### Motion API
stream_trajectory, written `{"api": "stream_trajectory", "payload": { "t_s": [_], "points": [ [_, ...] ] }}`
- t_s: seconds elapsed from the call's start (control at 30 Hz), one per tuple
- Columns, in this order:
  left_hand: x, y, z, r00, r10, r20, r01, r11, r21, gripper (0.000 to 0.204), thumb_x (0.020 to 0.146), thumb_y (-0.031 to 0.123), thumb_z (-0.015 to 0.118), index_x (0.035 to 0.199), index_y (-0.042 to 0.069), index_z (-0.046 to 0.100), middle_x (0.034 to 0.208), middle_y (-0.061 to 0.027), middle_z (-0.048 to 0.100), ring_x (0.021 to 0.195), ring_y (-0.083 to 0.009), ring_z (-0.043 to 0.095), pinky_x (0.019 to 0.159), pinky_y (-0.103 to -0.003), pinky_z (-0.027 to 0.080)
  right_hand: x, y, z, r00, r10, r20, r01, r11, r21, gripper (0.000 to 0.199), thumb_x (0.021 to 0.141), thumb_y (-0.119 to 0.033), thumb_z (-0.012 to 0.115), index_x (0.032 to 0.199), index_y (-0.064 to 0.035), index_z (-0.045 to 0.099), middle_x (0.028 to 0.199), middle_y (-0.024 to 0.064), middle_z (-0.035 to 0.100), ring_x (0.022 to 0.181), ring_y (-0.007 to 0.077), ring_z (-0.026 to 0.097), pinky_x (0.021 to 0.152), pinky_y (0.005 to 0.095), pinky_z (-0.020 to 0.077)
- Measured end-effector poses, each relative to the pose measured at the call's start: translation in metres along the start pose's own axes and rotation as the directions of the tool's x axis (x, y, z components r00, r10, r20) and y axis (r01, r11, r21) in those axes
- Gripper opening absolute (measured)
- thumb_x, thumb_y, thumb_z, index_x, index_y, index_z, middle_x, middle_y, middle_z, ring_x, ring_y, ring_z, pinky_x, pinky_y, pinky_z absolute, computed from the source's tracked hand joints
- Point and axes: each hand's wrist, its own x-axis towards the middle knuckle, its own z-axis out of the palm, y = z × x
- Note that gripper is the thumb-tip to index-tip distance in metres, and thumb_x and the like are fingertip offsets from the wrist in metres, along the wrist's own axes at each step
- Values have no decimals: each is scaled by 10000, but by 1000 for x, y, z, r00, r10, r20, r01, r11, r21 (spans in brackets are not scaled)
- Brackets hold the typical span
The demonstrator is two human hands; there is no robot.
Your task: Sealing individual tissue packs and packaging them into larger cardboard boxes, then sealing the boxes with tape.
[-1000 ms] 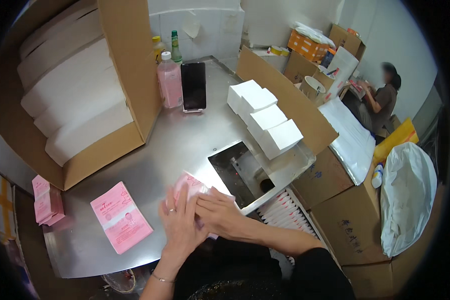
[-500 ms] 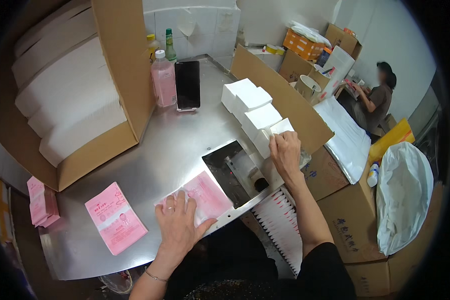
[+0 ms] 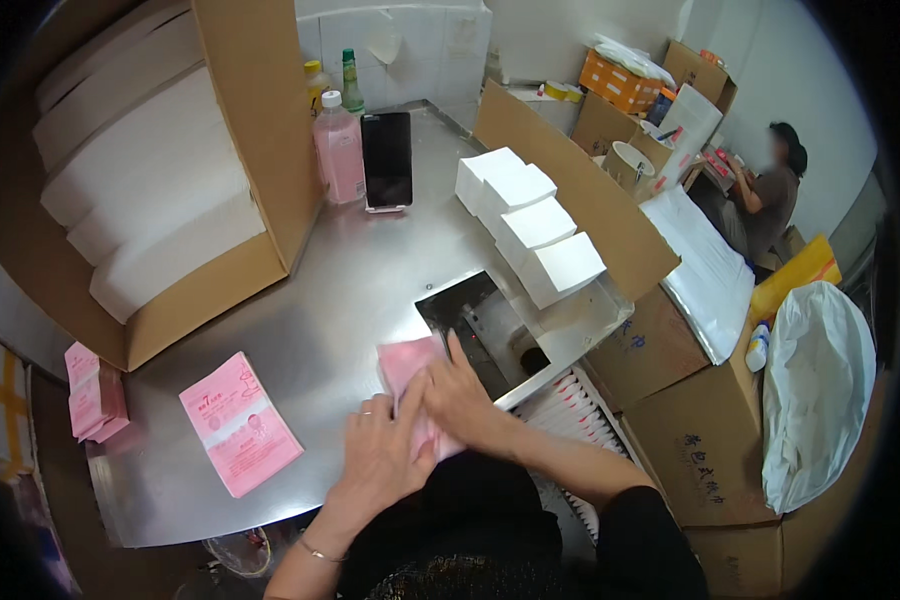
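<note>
Near the front edge of the metal table, both of my hands are on a pink plastic bag point(image 3: 410, 358). My left hand point(image 3: 382, 445) grips its near left side, a ring on one finger. My right hand point(image 3: 454, 402) closes on its right side, thumb and fingers crossing close to the left hand's. Whatever is inside the bag is hidden by the hands. To the left lies a flat stack of pink printed bags point(image 3: 240, 425) with a pale band across it. White folded tissue stacks point(image 3: 560, 265) stand in a row beyond my right hand.
A dark rectangular opening point(image 3: 485, 335) is cut into the metal table point(image 3: 320, 310). A large carton point(image 3: 260, 130) of white tissue stands left. Behind are a phone point(image 3: 387, 160) and a pink bottle point(image 3: 339, 150). Cartons point(image 3: 705, 440) and a white sack point(image 3: 820, 390) stand right; a person point(image 3: 770, 190) sits beyond.
My right hand has left the nearest white tissue stack and come left and nearer to the pink bag. The bag, flat under my left hand before, is now gathered between both hands.
</note>
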Motion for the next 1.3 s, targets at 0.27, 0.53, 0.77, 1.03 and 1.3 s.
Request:
{"api": "stream_trajectory", "payload": {
  "t_s": [0.27, 0.53, 0.77, 1.03, 1.3],
  "points": [
    [-33, -19, -26, 996, 82, 47, -80, 995, -55, 589, 780, 111, 723, 1349, 99, 572, 933, -94, 539, 887, -276, 525, 765, -417, 391, 4, 81, 23, 838, 545, 36, -540, 817, 204, 142, 831, -107, 582, 900, -9, 658, 823, 222, 683, 790, 420, 665, 803, 510, 547],
    [-79, -67, -89, 849, -309, -429, 463, 827, 319, 342, 672, 3, 601, 1008, 70, 602, 1090, -155, 603, 1091, -394, 514, 1038, -569, 298, -20, 95, -83, 818, 267, -510, -390, 908, -150, 189, 864, -90, 644, 1044, -40, 667, 881, 112, 611, 901, 303, 607, 803, 449, 447],
    [-90, -97, -90, 934, -351, -73, 354, 872, 337, 297, 771, 11, 588, 1068, 18, 583, 960, -163, 555, 993, -355, 525, 1002, -529, 359, -31, 139, -63, 749, 412, -520, -593, 767, -246, 147, 899, -151, 652, 967, -24, 683, 877, 118, 593, 908, 297, 564, 788, 425, 423],
    [-11, -10, 14, 985, 171, 28, -156, 945, -287, 361, 771, 13, 658, 1124, -41, 601, 1125, -218, 578, 1041, -409, 560, 869, -478, 484, -25, 121, -61, 748, 295, -594, -458, 877, -142, 362, 787, 43, 586, 1143, 18, 643, 1100, 195, 645, 1009, 388, 614, 872, 483, 472],
    [-12, -17, 4, 998, -62, -30, 63, 998, 15, 729, 625, 267, 788, 1271, 15, 565, 1493, -253, 392, 1348, -439, 400, 959, -536, 392, -8, -19, -18, 991, -33, -127, 31, 999, -14, 334, 790, -138, 609, 1058, 59, 643, 949, 182, 626, 909, 311, 637, 1084, 678, 303]
  ]
}}
